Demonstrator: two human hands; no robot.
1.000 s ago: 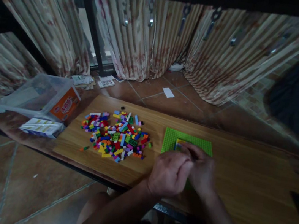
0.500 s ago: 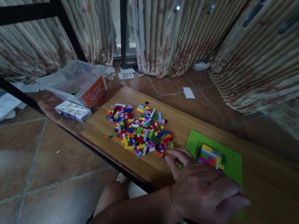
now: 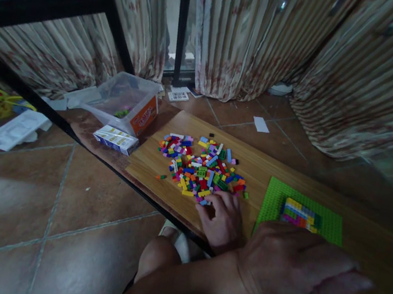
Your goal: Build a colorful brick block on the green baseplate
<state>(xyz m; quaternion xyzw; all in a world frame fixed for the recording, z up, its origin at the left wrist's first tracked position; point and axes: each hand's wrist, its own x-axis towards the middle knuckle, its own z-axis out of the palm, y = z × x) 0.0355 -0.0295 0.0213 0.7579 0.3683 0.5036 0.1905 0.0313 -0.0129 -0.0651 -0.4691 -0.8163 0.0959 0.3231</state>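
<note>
My right hand point(image 3: 222, 220) reaches under my left wrist to the near edge of a loose pile of building bricks point(image 3: 196, 170). Its thumb and forefinger close in on a light blue brick at the edge. My left hand point(image 3: 302, 267) is above the near part of a green baseplate point(image 3: 331, 224), its back toward me and its fingers drawn together. Whatever they may hold is hidden. On the baseplate lies a multicoloured block of joined bricks point(image 3: 299, 213), partly covered from view by the left hand.
The wooden tabletop point(image 3: 170, 122) carries pile and baseplate. Beyond its left end are a clear plastic bin point(image 3: 122, 91) with an orange label and a white-and-blue carton point(image 3: 116, 139). A black metal frame point(image 3: 103, 4) crosses the left side; curtains point(image 3: 231, 36) hang behind.
My right hand has come out from beneath the left and moved left to the pile's near edge. My left hand remains near the baseplate. The view has shifted left.
</note>
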